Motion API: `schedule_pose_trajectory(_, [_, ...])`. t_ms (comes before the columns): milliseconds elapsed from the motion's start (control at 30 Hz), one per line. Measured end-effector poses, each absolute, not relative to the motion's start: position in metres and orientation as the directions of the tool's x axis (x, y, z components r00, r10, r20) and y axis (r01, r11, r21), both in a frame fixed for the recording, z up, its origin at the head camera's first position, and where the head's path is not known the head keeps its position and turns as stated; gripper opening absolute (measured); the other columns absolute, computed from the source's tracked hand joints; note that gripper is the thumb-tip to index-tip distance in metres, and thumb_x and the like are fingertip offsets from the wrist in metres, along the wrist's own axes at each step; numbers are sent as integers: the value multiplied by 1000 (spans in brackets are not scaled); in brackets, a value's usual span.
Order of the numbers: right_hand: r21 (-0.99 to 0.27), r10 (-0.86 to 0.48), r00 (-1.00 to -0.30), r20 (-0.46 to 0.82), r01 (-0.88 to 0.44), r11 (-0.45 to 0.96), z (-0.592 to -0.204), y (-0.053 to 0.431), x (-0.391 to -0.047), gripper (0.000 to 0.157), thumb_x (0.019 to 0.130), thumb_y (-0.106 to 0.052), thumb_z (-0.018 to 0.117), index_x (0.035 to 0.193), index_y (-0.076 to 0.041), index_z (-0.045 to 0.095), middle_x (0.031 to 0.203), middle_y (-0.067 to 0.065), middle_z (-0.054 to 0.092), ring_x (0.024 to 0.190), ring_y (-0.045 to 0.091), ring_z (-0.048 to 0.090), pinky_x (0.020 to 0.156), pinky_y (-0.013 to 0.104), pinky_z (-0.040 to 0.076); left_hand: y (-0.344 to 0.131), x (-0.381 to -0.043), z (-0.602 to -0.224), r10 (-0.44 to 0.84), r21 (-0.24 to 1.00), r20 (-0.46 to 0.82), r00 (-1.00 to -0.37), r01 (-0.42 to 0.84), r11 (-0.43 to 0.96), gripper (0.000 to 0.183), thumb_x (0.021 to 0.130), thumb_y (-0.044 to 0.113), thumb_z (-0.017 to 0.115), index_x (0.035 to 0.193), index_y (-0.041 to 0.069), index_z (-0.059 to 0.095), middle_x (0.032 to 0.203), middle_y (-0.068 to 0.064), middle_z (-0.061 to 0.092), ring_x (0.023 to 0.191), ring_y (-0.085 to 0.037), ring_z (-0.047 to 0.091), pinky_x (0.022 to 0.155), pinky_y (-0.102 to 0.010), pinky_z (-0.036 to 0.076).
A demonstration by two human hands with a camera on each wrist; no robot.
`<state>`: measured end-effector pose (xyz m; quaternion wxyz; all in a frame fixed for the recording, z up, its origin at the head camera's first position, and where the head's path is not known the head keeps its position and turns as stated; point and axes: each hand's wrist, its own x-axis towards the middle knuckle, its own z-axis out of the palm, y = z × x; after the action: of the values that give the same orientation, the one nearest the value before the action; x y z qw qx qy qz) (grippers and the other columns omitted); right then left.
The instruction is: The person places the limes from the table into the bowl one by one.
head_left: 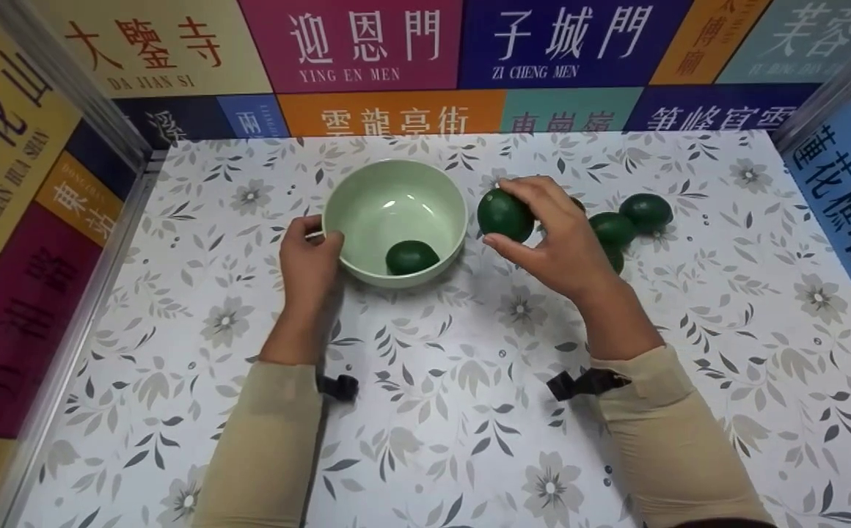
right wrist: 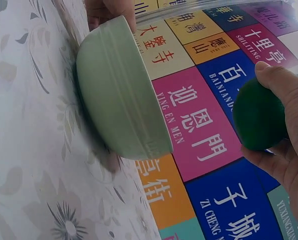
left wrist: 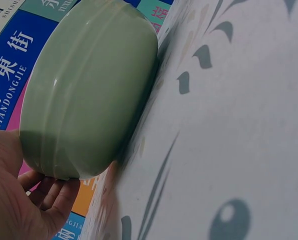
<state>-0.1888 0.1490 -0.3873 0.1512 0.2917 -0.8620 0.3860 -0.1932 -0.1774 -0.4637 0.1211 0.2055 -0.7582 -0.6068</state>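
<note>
A pale green bowl (head_left: 367, 183) stands on the table, with one dark green lime-like fruit (head_left: 412, 257) lying inside it. My left hand (head_left: 309, 260) grips the bowl's left rim; in the left wrist view its fingers curl against the bowl's outer wall. To the right of the bowl, my right hand (head_left: 561, 242) holds another dark green fruit (head_left: 505, 215) between thumb and fingers. The right wrist view shows this held fruit (right wrist: 259, 115) in the air, apart from the bowl (right wrist: 121, 90).
Several more dark green fruits (head_left: 646, 213) lie grouped on the table just beyond my right hand, partly hidden by it. A floral white cloth (head_left: 440, 411) covers the table. Upright panels with colourful lettering (head_left: 367, 44) border its back and sides.
</note>
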Motion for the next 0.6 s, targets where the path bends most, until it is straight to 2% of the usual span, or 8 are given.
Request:
schedule_pose_trajectory(367, [-596, -396, -754, 524, -656, 463, -390, 135, -194, 65, 88, -27, 83, 145, -10, 58, 138, 15, 60, 125, 23, 60, 101, 41, 55, -175, -195, -465, -470, 979, -101, -877, -172, 110, 34, 88, 8, 60, 122, 7, 66, 115, -13, 68, 99, -22, 70, 78, -30, 60])
schedule_pose_trajectory(600, [-610, -389, -767, 511, -642, 464, -394, 131, -196, 66, 87, -26, 85, 145, -9, 59, 138, 16, 60, 126, 24, 60, 101, 42, 54, -176, -197, -463, -471, 978, -110, -875, -180, 107, 33, 89, 8, 60, 121, 7, 66, 118, -12, 68, 99, -21, 69, 77, -29, 58])
